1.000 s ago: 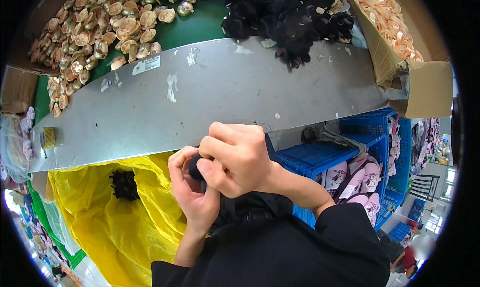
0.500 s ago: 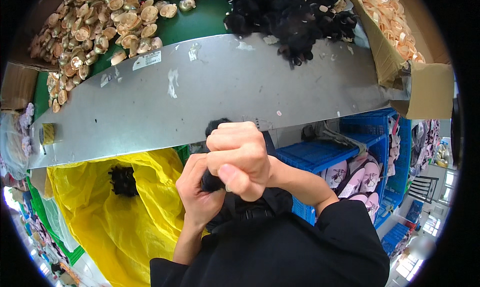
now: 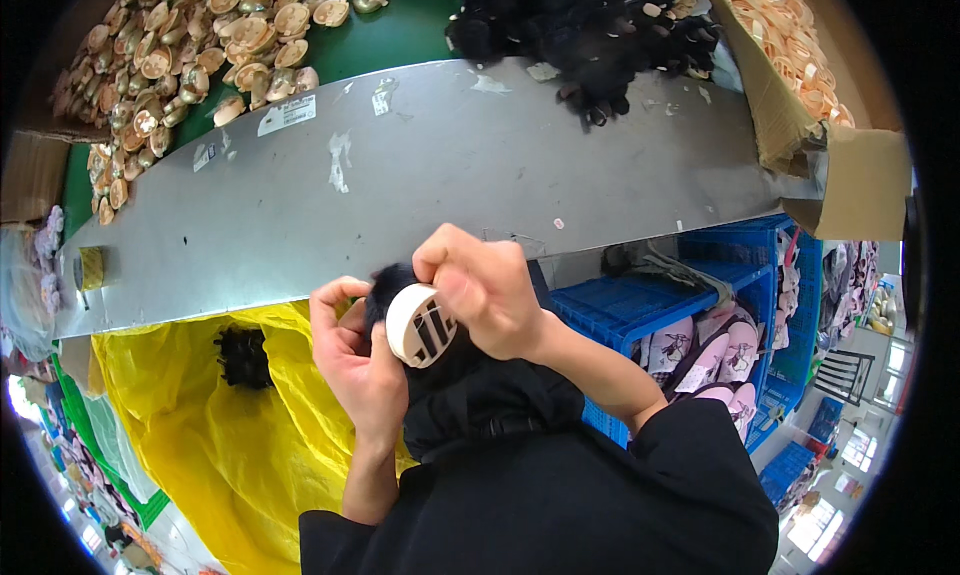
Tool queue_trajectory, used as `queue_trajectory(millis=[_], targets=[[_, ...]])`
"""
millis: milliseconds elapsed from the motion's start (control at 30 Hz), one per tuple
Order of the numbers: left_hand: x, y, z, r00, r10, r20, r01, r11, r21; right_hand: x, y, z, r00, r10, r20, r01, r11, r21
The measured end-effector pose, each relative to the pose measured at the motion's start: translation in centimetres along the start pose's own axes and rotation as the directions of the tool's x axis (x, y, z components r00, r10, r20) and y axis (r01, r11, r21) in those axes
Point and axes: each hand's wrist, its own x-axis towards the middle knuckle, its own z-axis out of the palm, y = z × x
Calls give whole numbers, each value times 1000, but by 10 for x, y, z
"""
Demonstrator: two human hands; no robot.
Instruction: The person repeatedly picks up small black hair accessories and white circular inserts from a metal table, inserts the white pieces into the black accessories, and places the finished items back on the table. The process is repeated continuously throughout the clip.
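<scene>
Between my hands, just off the near edge of the metal table, is a black furry piece point(image 3: 386, 289) joined with a round cream plastic frame point(image 3: 403, 323). The frame has bars across its opening, and that slotted side faces up toward me. On its left, my left hand point(image 3: 362, 375) is closed, gripping the fur and the frame's rim between thumb and fingers. From the right, my right hand point(image 3: 488, 293) pinches the upper edge, its fingers curled; the spot under that thumb is hidden.
The metal table point(image 3: 440, 175) carries a pile of black furry pieces point(image 3: 580, 35). Gold-and-cream shells point(image 3: 240, 45) lie at far left. A cardboard box point(image 3: 868, 185) of cream frames point(image 3: 790, 50) stands far right. Below are a yellow bag point(image 3: 200, 425) and blue crates point(image 3: 625, 300) with pink slippers.
My right fist has opened out of its wrap and shifted slightly right. My left hand has moved left and turned, and the cream frame, hidden before, now shows.
</scene>
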Motion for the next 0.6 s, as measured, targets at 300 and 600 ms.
queue_trajectory(millis=[300, 600], targets=[[5, -14, -8, 998, -52, 36, 52, 999, -1, 7, -14, 5, 983, -132, 125, 170, 913, -370], [-4, -18, -4, 980, -154, 128, 199, 822, -533, 1, -1, 9, 998, -65, 20, 68, 984, -168]])
